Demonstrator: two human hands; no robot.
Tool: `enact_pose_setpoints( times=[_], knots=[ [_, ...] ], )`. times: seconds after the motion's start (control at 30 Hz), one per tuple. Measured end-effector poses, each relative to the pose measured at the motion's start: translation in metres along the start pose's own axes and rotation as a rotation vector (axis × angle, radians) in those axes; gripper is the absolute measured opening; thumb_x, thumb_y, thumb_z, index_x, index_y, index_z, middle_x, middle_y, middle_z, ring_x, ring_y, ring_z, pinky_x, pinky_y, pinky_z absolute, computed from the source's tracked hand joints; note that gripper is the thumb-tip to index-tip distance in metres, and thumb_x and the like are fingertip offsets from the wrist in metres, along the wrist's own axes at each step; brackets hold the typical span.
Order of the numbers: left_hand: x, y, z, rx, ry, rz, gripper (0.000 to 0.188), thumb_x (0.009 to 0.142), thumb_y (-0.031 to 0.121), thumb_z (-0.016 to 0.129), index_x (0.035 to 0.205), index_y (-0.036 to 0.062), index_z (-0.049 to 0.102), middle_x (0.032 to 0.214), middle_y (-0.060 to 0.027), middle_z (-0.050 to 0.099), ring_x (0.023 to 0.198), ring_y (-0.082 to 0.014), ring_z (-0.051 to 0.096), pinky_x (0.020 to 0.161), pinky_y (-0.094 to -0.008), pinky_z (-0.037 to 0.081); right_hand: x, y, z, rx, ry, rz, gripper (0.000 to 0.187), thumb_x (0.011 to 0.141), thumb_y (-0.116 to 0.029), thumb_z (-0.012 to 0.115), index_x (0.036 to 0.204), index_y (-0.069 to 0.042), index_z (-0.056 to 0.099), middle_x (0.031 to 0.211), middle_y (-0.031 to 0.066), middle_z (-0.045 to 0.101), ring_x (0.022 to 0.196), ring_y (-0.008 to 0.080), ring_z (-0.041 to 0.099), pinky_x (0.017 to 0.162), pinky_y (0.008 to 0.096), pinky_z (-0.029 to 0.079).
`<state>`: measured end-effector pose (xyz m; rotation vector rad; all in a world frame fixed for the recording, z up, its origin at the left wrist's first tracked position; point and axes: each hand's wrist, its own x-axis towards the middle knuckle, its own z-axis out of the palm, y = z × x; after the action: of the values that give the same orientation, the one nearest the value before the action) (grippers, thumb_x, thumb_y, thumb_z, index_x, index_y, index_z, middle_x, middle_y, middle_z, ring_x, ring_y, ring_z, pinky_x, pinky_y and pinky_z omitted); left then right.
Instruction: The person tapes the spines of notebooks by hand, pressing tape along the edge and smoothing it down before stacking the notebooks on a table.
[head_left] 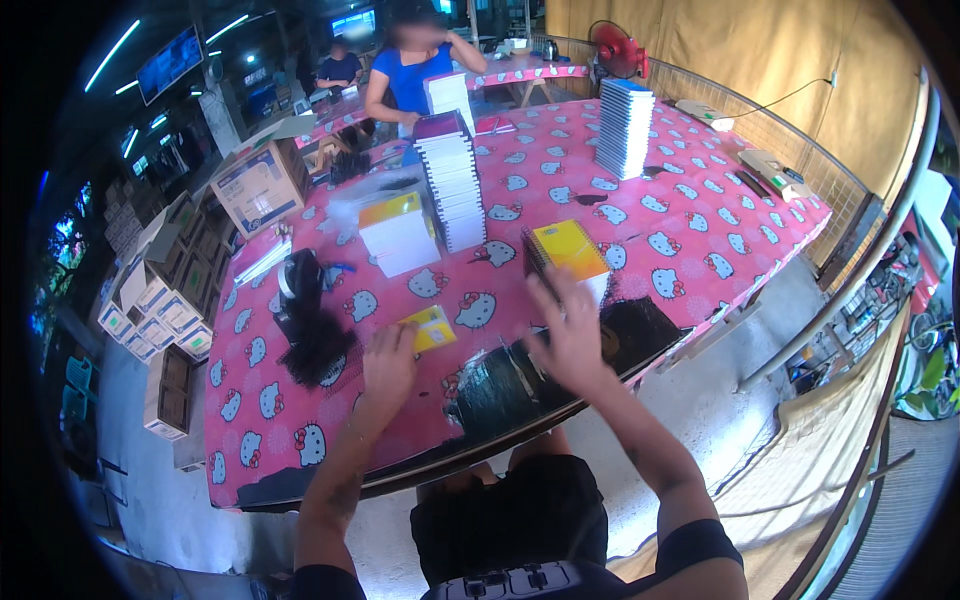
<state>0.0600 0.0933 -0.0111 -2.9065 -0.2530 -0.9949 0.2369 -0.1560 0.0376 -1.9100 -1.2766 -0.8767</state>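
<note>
My left hand [388,362] pinches a small yellow card [432,327] lying on the pink patterned tablecloth [690,230]. My right hand [570,335] reaches forward with fingers spread, touching the near edge of a yellow spiral notebook [568,248] that tops a short stack. Between my hands, at the table's front edge, sits a dark worn patch [500,390].
A tall stack of notebooks [452,180] stands mid-table, with a yellow-topped white stack [397,232] to its left and another tall stack [624,128] far right. A black binding tool [305,320] sits at my left. A person in blue stands behind the table. Cardboard boxes [262,182] lie to the left.
</note>
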Motion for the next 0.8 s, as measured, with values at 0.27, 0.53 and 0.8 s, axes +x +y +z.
enact_pose_setpoints(
  times=[0.27,0.53,0.8],
  knots=[
    [-0.047,0.074,-0.029,-0.24,0.139,-0.11,0.043,0.094,0.017,0.066,0.136,0.0099,0.058,0.142,-0.0248,0.045,0.134,-0.041,0.044,0.111,-0.0519,0.032,-0.092,-0.067,0.058,0.877,-0.287,0.596,0.037,0.088,0.003,0.071,0.123,-0.002,0.059,0.104,0.0077,0.066,0.099,0.0144,0.066,0.085,0.0297,0.053],
    [-0.062,0.011,-0.023,-0.412,0.21,-0.402,0.04,0.094,0.011,0.063,0.133,0.0046,0.06,0.122,-0.0213,0.06,0.115,-0.0403,0.058,0.099,-0.0435,0.047,-0.082,-0.059,0.045,1.219,-0.409,0.675,0.023,0.092,0.0,0.067,0.115,0.001,0.065,0.113,0.009,0.069,0.106,0.0147,0.063,0.095,0.0279,0.048],
    [-0.071,-0.041,-0.028,-0.256,0.16,-0.402,0.013,0.092,0.008,0.067,0.103,0.0016,0.069,0.093,-0.014,0.065,0.083,-0.0318,0.066,0.073,-0.0405,0.052,-0.086,-0.065,0.052,1.134,-0.498,0.671,0.026,0.093,-0.004,0.07,0.118,0.001,0.069,0.114,0.0083,0.071,0.104,0.0123,0.063,0.093,0.0262,0.049]
  ],
)
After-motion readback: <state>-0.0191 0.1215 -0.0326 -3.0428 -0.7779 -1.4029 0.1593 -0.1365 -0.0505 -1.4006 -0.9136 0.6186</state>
